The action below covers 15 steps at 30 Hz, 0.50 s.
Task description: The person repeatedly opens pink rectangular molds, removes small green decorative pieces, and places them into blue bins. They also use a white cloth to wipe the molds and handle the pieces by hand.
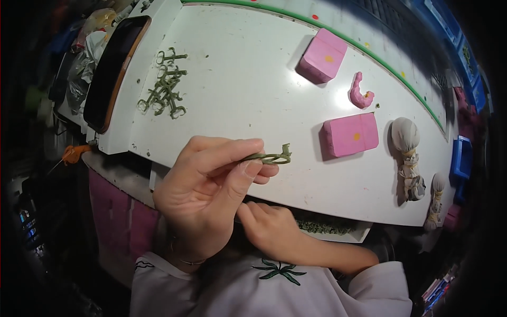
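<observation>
Between thumb and fingers, my left hand [203,185] pinches a small green looped piece [273,157], held up above the near part of the white tabletop. Its looped end with a short upright tab points right. My right hand [273,228] is lower, at the table's near edge, with its fingers curled; the fingertips are partly hidden behind the left hand, so what they hold does not show. Beside the right wrist, an open drawer [360,233] under the table contains many small green pieces [323,227].
A cluster of green curled pieces [166,87] lies at the far left, beside a phone [113,74]. On the right are two pink blocks [353,136], a curved pink piece [361,95] and two tied cloth bundles [405,136]. A green strip [364,48] borders the far edge.
</observation>
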Each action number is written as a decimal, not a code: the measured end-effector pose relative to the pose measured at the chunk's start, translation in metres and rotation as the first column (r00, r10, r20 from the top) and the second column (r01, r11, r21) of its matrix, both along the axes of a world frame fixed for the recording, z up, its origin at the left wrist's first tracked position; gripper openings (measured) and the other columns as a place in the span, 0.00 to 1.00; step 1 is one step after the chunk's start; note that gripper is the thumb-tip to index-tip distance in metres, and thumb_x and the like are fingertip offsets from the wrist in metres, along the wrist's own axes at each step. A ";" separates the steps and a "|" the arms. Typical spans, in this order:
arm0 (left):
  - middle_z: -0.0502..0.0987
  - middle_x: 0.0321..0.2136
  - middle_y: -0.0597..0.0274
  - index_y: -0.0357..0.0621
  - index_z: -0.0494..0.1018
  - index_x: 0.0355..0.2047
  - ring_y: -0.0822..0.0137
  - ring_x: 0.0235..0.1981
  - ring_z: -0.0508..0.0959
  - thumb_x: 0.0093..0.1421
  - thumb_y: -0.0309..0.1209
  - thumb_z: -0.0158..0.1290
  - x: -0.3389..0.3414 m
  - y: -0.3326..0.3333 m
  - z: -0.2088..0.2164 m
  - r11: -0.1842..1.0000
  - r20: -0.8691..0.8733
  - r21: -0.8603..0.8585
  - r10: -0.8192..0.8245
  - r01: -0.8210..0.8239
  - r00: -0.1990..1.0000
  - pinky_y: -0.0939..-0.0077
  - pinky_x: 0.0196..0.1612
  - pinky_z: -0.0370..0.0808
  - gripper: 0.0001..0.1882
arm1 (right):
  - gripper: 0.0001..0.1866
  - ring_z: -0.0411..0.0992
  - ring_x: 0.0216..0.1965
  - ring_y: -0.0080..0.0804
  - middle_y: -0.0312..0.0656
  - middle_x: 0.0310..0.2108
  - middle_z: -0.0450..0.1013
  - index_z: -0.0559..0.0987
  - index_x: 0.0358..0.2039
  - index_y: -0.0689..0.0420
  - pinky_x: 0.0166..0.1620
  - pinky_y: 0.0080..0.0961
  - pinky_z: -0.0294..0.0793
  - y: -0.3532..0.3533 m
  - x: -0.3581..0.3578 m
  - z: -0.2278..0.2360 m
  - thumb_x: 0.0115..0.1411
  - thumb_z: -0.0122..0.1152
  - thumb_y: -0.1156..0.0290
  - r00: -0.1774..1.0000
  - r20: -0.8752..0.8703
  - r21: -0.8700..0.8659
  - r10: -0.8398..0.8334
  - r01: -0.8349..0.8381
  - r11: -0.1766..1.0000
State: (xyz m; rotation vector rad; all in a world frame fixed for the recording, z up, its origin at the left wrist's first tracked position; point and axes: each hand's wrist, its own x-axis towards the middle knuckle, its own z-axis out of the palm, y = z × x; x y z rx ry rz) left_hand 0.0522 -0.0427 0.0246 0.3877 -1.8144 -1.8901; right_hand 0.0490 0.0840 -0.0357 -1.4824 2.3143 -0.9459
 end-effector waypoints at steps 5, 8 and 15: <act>0.71 0.31 0.55 0.31 0.72 0.36 0.65 0.26 0.77 0.56 0.18 0.50 0.008 -0.004 0.001 1.000 -0.020 -0.018 0.010 -0.010 1.000 0.76 0.29 0.78 0.07 | 0.08 0.73 0.24 0.38 0.48 0.26 0.73 0.73 0.31 0.64 0.25 0.33 0.72 -0.020 0.005 -0.040 0.50 0.50 0.74 0.983 0.159 0.137 0.096 -0.118 0.984; 0.71 0.31 0.55 0.30 0.71 0.36 0.65 0.28 0.77 0.55 0.17 0.50 0.007 -0.004 0.003 1.000 -0.009 -0.028 -0.008 0.008 1.000 0.74 0.32 0.78 0.07 | 0.11 0.73 0.24 0.41 0.48 0.26 0.73 0.73 0.34 0.64 0.26 0.34 0.72 -0.020 0.004 -0.041 0.51 0.50 0.73 0.994 0.096 0.088 0.048 -0.057 0.994; 0.75 0.28 0.58 0.30 0.72 0.32 0.71 0.30 0.74 0.54 0.16 0.51 -0.012 0.019 -0.006 0.997 0.135 -0.070 -0.019 0.029 0.991 0.80 0.36 0.72 0.05 | 0.13 0.71 0.23 0.33 0.42 0.25 0.69 0.75 0.33 0.65 0.23 0.22 0.71 0.052 -0.039 0.079 0.52 0.64 0.69 0.889 -0.107 -0.276 -0.445 0.403 0.873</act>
